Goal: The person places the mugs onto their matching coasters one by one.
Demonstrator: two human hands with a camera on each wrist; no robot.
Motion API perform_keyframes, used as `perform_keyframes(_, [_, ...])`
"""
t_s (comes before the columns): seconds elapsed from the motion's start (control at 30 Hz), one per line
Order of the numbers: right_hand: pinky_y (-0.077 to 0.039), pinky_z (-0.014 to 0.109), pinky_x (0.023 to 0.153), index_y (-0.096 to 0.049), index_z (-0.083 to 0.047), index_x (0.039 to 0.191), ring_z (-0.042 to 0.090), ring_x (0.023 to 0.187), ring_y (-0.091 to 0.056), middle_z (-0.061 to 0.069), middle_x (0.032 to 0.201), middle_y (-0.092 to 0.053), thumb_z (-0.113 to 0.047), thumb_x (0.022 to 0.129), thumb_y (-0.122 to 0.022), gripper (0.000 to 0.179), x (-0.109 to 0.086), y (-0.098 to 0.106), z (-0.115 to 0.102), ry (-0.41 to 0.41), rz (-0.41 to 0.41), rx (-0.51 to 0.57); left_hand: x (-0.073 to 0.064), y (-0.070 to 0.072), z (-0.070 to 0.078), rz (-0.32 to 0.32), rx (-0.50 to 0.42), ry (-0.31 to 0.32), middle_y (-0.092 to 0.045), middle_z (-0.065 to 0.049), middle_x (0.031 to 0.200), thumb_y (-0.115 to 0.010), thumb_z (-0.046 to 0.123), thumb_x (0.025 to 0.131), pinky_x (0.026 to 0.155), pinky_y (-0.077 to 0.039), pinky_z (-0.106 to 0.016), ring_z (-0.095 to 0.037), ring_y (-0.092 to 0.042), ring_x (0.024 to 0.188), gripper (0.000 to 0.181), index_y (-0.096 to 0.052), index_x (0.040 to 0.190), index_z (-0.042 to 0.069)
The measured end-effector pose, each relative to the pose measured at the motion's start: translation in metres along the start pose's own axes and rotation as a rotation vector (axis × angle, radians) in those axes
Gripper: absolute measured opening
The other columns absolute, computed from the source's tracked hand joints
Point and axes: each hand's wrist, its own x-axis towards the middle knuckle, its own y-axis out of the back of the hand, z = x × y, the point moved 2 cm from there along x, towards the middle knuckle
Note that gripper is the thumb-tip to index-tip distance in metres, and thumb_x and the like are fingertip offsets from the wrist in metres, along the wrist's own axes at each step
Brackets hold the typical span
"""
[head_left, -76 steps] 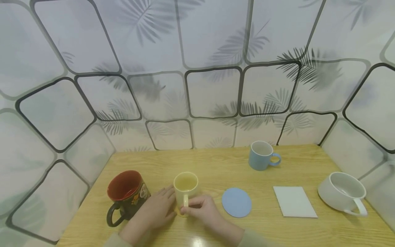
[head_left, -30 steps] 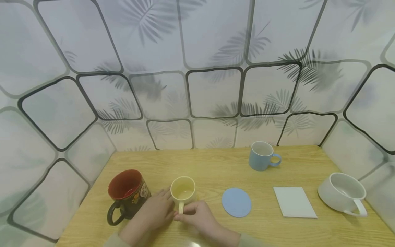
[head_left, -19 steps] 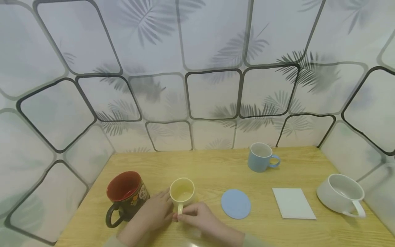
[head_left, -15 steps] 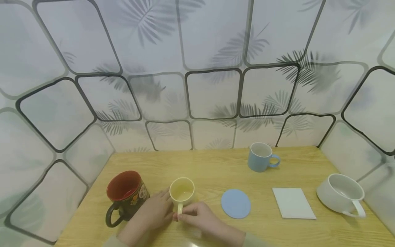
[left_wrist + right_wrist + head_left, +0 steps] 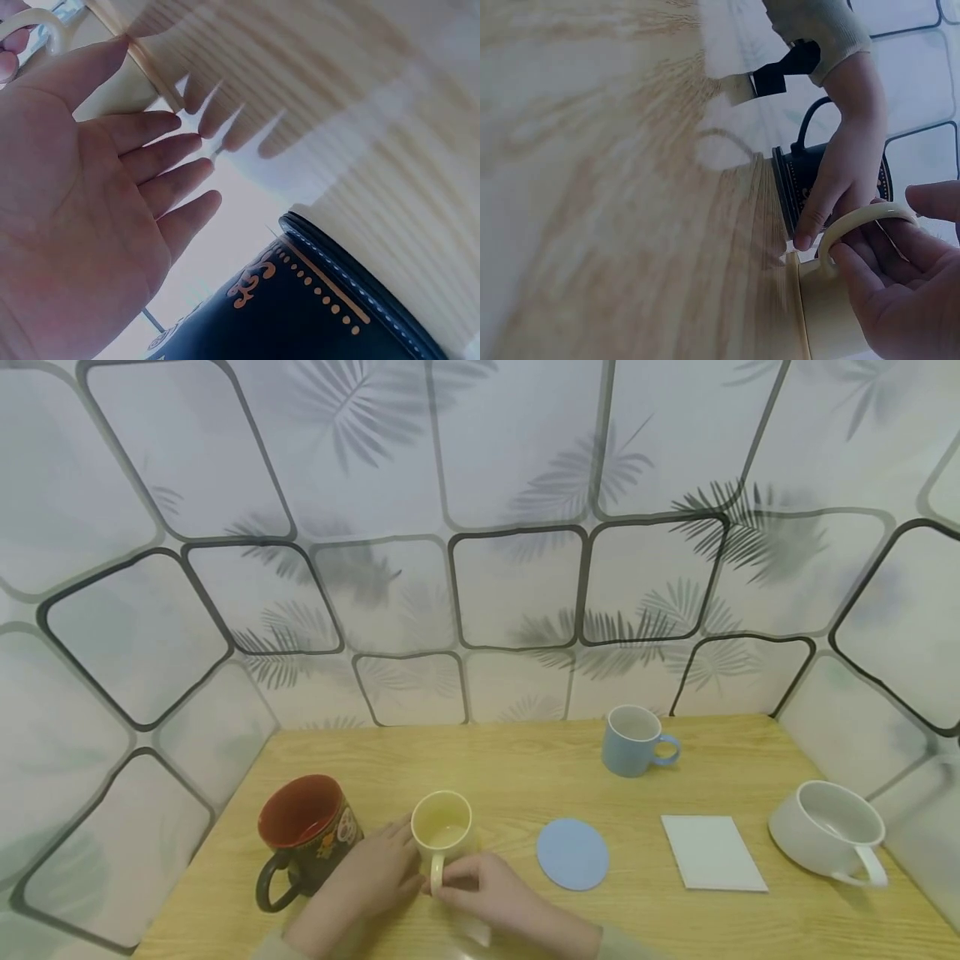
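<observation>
A yellow mug stands upright on a thin coaster, its handle toward the person. My right hand is at that handle. In the right wrist view its fingers reach into the handle loop, while the thumb lies outside the arc, slightly off it. My left hand lies beside the mug with straight fingers. In the left wrist view its thumb touches the coaster's edge, and the palm holds nothing. Left of that hand stands a dark patterned mug with a red inside.
A round blue coaster lies right of the yellow mug. Behind it stands a blue mug. Farther right are a white square coaster and a wide white mug. Patterned curtain walls border the wooden table.
The yellow mug has come toward the person onto the coaster, then stands still. The right thumb has since shifted off the front of the handle. The left hand has stayed beside the mug.
</observation>
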Motion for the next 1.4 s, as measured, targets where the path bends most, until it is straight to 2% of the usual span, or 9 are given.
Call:
perform_keyframes(0.23, [-0.056,0.017,0.101,-0.079,-0.005,0.116,0.015,0.117,-0.075,0.013,0.124,-0.079,-0.014,0.101,-0.070,0.020,-0.003,0.001,0.000,0.012,-0.017,-0.010,-0.002,0.003,-0.001,0.012,-0.020,0.001,-0.061,-0.019,0.152,-0.077,0.036,0.094,0.120,-0.047,-0.060,-0.040,-0.057,0.143,0.068,-0.057,0.149,0.002])
perform_keyframes(0.53, [-0.057,0.019,0.100,-0.078,-0.004,0.115,0.003,0.109,-0.072,0.012,0.117,-0.080,-0.017,0.099,-0.072,0.022,-0.006,0.011,0.001,0.009,-0.003,-0.085,-0.007,0.007,-0.002,0.013,-0.040,0.045,-0.063,-0.022,0.148,-0.071,0.037,0.099,0.123,-0.041,-0.063,-0.044,-0.056,0.142,0.057,-0.063,0.142,0.001])
perform_keyframes(0.8, [-0.055,0.019,0.100,-0.078,-0.005,0.117,0.000,0.107,-0.070,0.011,0.117,-0.080,-0.018,0.100,-0.071,0.023,-0.011,0.019,0.004,0.018,-0.031,-0.108,-0.012,0.009,-0.002,0.024,-0.062,0.065,-0.062,-0.019,0.151,-0.066,0.036,0.103,0.124,-0.040,-0.063,-0.043,-0.055,0.144,0.057,-0.058,0.149,0.003])
perform_keyframes(1.03, [-0.054,0.018,0.094,-0.078,-0.010,0.119,0.001,0.104,-0.070,0.008,0.118,-0.080,-0.020,0.100,-0.071,0.023,-0.017,0.027,0.002,-0.008,-0.033,-0.114,-0.018,0.018,0.002,0.040,-0.041,0.082,-0.060,-0.022,0.151,-0.066,0.035,0.104,0.123,-0.042,-0.060,-0.041,-0.058,0.141,0.060,-0.055,0.151,-0.001])
perform_keyframes(1.17, [-0.054,0.018,0.093,-0.077,-0.008,0.121,0.002,0.104,-0.070,0.010,0.121,-0.079,-0.018,0.101,-0.069,0.024,-0.018,0.032,0.002,-0.016,-0.052,-0.090,-0.021,0.022,0.004,0.059,-0.004,0.087,-0.061,-0.021,0.150,-0.067,0.034,0.103,0.122,-0.044,-0.059,-0.041,-0.059,0.140,0.059,-0.056,0.149,-0.001])
perform_keyframes(1.4, [-0.055,0.016,0.091,-0.074,0.002,0.123,-0.002,0.102,-0.070,0.020,0.119,-0.078,-0.019,0.102,-0.068,0.029,-0.023,0.042,0.003,0.034,-0.070,-0.058,-0.028,0.028,0.009,0.035,0.008,0.125,-0.058,-0.018,0.156,-0.061,0.038,0.106,0.125,-0.041,-0.058,-0.039,-0.054,0.146,0.061,-0.052,0.155,0.002])
